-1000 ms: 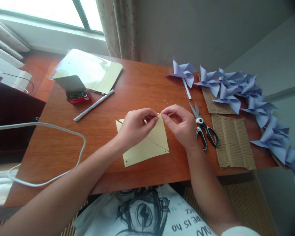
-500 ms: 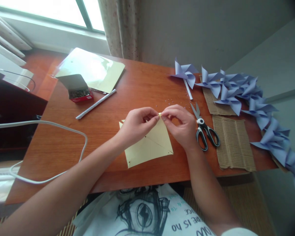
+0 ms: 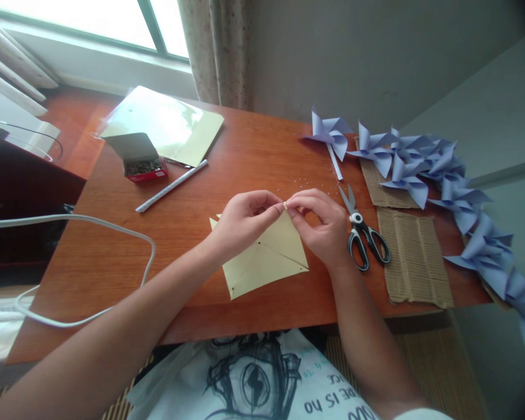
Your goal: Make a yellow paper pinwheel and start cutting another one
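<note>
A pale yellow paper square (image 3: 266,262) with slits running in from its corners lies under my hands on the wooden table. Dark dots mark its centre and near corners. My left hand (image 3: 254,219) pinches its far corner between thumb and fingertips. Right against it, my right hand (image 3: 317,219) pinches the same corner, so the fingertips of both hands nearly meet. Part of the paper's left side is hidden beneath my left hand. Open-bladed scissors (image 3: 362,230) with black and white handles rest just right of my right hand.
Purple paper pinwheels (image 3: 409,175) line the right side, some on corrugated cardboard (image 3: 415,256). One pinwheel (image 3: 330,131) has a white stick. At the left are a red box of small metal pieces (image 3: 146,169), a rolled paper stick (image 3: 170,186), yellow sheets (image 3: 205,134) and a white cable (image 3: 151,251).
Both hands keep their pinch on the far corner with hardly any movement. The paper's near edge has shifted very slightly.
</note>
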### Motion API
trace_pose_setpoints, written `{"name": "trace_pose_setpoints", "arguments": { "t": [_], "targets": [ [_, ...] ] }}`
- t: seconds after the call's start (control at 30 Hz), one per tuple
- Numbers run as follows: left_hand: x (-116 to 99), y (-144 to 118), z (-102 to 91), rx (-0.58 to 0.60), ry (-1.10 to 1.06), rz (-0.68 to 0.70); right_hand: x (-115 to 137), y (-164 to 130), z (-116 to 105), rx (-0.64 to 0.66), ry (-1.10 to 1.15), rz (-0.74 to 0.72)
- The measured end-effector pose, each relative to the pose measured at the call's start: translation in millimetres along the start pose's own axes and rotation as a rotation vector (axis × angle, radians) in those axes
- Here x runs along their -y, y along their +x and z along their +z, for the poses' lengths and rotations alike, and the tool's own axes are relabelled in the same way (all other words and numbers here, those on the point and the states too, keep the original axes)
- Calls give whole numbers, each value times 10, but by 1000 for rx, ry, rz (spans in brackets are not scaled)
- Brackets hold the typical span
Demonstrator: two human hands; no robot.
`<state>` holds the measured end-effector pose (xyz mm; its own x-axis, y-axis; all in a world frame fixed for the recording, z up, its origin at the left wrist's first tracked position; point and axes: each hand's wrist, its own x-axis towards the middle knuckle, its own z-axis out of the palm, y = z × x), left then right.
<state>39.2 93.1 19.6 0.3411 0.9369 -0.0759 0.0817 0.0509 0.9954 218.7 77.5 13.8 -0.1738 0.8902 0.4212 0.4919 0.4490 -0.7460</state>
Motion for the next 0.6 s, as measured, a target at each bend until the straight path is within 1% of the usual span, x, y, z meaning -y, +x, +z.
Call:
{"name": "trace_pose_setpoints", "arguments": {
  "t": [0.27, 0.43, 0.6],
  "targets": [
    [-21, -1, -14, 14, -55, -46, -6, -2, 2, -12, 19, -26],
    [1, 10, -3, 8, -66, -36, -21, 7, 7, -30, 26, -62],
    [18, 13, 11, -2, -68, -28, -13, 13, 6, -22, 66, -21]
  ]
}}
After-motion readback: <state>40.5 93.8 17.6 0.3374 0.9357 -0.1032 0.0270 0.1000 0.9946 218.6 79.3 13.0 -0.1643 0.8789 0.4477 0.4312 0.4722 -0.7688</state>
